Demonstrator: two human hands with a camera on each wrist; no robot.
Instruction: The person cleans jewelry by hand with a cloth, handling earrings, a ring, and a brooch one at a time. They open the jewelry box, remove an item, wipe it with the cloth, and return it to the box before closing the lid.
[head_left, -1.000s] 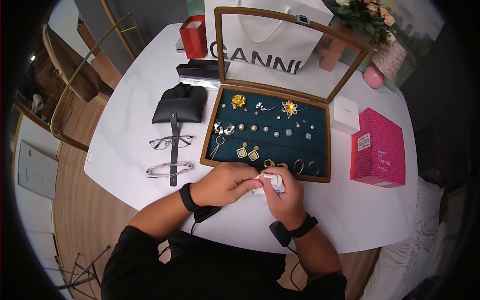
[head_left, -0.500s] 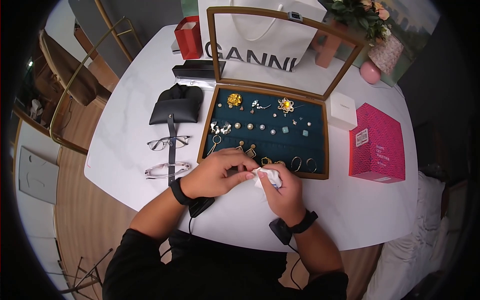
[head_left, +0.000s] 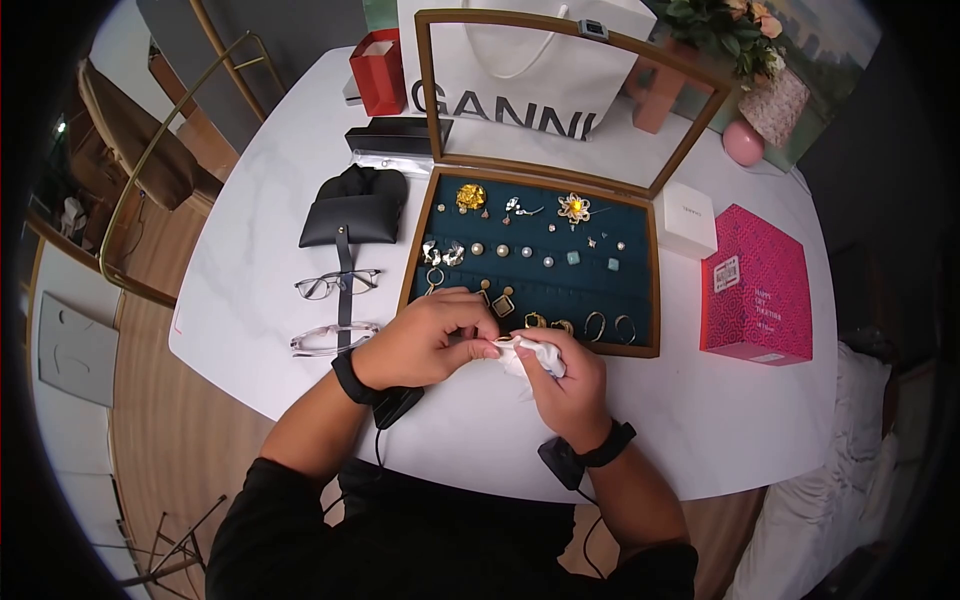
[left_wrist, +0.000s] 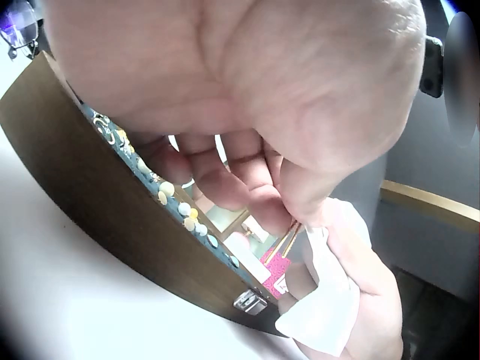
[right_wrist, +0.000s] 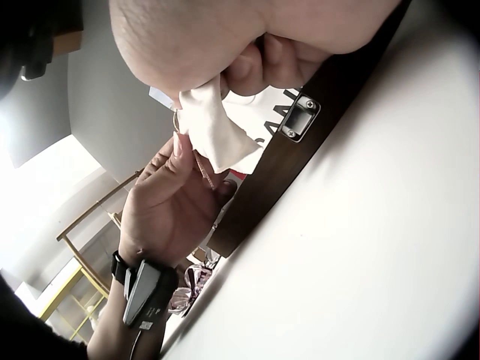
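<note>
My left hand (head_left: 425, 338) pinches a thin gold-coloured piece of jewelry (right_wrist: 204, 171) between thumb and fingertips; its slender strands (left_wrist: 282, 244) show below them in the left wrist view. The right hand (head_left: 572, 388) grips a crumpled white cloth (head_left: 540, 360), which meets the left fingertips and hides part of the jewelry. Both hands are at the front edge of a wooden jewelry box (head_left: 650, 300) with its glass lid raised. On its dark green lining lie a gold flower brooch (head_left: 471, 197), another flower brooch (head_left: 574, 208), pearl studs (head_left: 502, 251) and hoop earrings (head_left: 595, 326).
Left of the box lie a black glasses case (head_left: 347, 220), dark-framed glasses (head_left: 330, 287) and clear pinkish glasses (head_left: 318, 342). To its right stand a white box (head_left: 685, 222) and a pink box (head_left: 765, 290). Behind the lid is a white paper bag (head_left: 500, 70).
The left hand has shifted slightly up and left, its fingers lifting over the box's front edge. The right hand keeps the cloth, which now stretches a little further toward the left fingertips.
</note>
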